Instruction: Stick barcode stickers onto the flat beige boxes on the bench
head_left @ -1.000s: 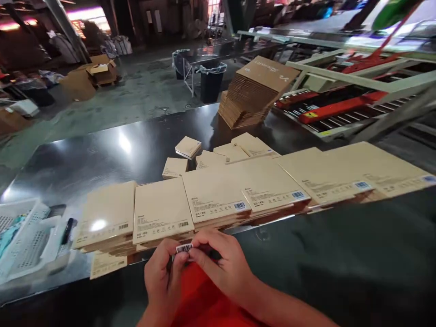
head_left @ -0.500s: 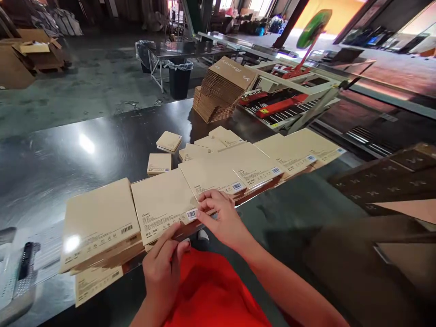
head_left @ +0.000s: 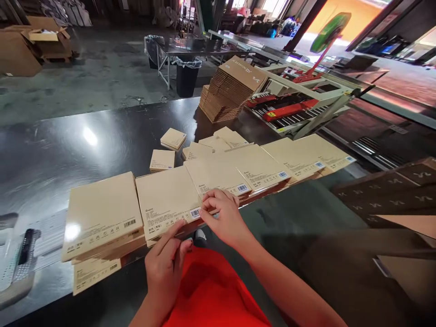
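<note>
A row of flat cream cartons lies along the near table edge, with printed text and barcode labels on their tops. My left hand is at the front edge of one cream carton; its index finger stretches along that edge and the thumb stands apart. On the same carton's right corner, beside the barcode label, rests the thumb of my right hand. The right fingers are bent close to the thumb, over the neighbouring carton. What they pinch, if anything, is hidden.
Smaller cream boxes lie loosely behind the row on the dark table. A leftmost carton stack stands near a plastic basket. Folded brown cardboard is piled at the back, and brown cartons stand at right.
The view has shifted slightly, so the cartons sit a little further right in the picture. Both hands keep nearly the same places on the carton.
</note>
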Motion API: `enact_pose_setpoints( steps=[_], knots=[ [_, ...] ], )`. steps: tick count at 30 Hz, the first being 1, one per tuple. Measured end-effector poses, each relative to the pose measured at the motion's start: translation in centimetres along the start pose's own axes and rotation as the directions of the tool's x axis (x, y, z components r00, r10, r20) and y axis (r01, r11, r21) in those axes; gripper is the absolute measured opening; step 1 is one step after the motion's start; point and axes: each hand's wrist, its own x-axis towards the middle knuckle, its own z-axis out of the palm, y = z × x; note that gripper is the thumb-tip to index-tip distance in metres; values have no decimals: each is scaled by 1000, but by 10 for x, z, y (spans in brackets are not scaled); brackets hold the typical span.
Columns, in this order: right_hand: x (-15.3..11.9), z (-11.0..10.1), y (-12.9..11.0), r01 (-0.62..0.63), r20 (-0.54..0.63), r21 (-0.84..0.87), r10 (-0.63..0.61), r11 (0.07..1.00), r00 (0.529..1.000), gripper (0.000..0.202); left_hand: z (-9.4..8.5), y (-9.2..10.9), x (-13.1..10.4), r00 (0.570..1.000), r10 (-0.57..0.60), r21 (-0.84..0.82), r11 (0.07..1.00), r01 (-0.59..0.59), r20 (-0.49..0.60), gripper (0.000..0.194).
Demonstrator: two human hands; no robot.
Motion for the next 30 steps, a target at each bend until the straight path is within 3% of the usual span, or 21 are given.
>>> enact_pose_setpoints(
  steps=[9, 14, 20, 25, 28, 30],
  knots=[
    [-2, 9, 5, 64, -91, -64, -69, 996, 993, 15, 0, 0, -1, 1000, 1, 1, 1000, -1, -3, 20],
    [-4, 12, 3, 135, -162, -242, -178, 961, 971, 21, 1, -1, -4, 1000, 5, 5, 1000, -5, 0, 20],
    [-1, 12, 7, 79, -189, -365, -156, 928, 970, 24, 2, -1, -3, 1000, -4, 25, 1000, 4, -14, 19],
    [-6, 19, 11, 138, -203, -196, -178, 971, 963, 10, -4, 0, -2, 1000, -7, -49, 999, 7, 8, 20],
    [-18, 15, -4, 272, -245, 88, -244, 958, 938, 13, -17, 0, -6, 999, -18, -127, 992, 14, -29, 17],
    [-28, 10, -21, 365, -144, 345, -335, 865, 931, 18, -27, 0, -8, 990, -99, -190, 979, 79, -102, 16]
  ],
)
